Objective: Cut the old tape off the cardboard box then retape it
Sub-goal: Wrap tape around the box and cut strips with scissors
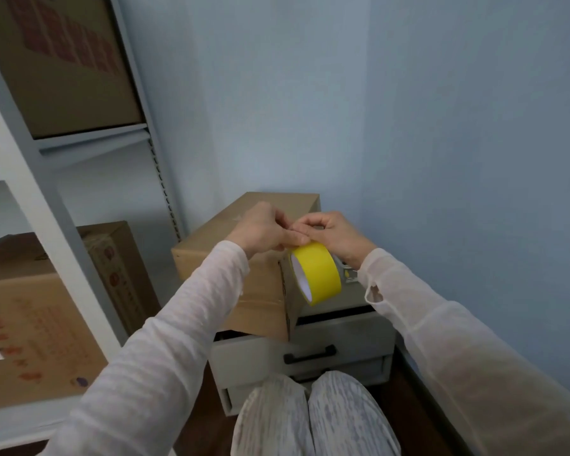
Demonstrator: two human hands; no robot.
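Note:
A brown cardboard box (211,258) lies on top of a grey drawer cabinet (336,334), with old clear tape across its near face. A yellow tape roll (316,274) hangs in the air just above the box's right edge. My left hand (264,230) and my right hand (333,235) meet at the top of the roll. Both pinch the roll's upper edge with curled fingers, fingertips touching each other. Whether a free end of tape is lifted is hidden by the fingers.
A grey metal shelf (89,143) stands on the left, with cardboard boxes (30,324) on its levels. Blue walls (441,126) close the corner behind and to the right. A small metal object (348,273) lies on the cabinet behind the roll. My knees (310,416) are below.

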